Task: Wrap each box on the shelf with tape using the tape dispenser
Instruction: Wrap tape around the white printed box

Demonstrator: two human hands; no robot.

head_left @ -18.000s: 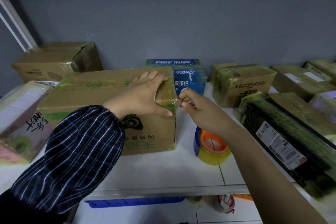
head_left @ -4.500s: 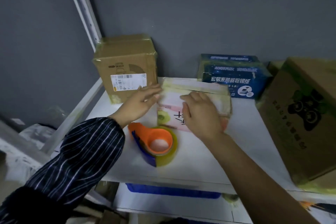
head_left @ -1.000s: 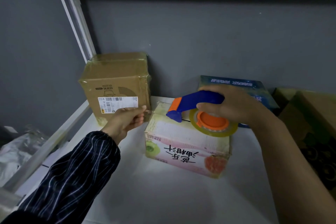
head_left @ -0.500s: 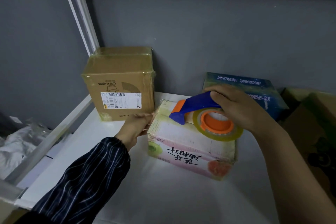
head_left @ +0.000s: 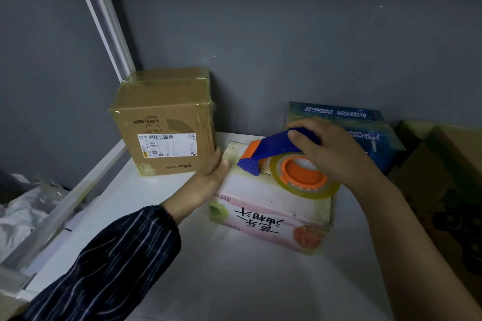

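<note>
A pink and green juice box (head_left: 271, 214) lies flat on the white shelf (head_left: 234, 281) in the middle of the view. My right hand (head_left: 336, 154) grips the blue handle of the tape dispenser (head_left: 284, 161), whose orange hub and yellowish tape roll rest on the box's top. My left hand (head_left: 208, 180) lies flat against the box's left end, fingers together, pressing there. Whether a tape end sits under the palm is hidden.
A taped brown carton (head_left: 164, 122) with a barcode label stands at the back left by the white shelf post (head_left: 104, 21). A blue box (head_left: 365, 125) sits behind the dispenser. Another brown carton (head_left: 453, 190) fills the right edge. Crumpled plastic (head_left: 23, 211) lies beyond the shelf's left rail.
My left hand came down from holding a tape end in the air and now presses on the box's left end. The dispenser dropped onto the box top.
</note>
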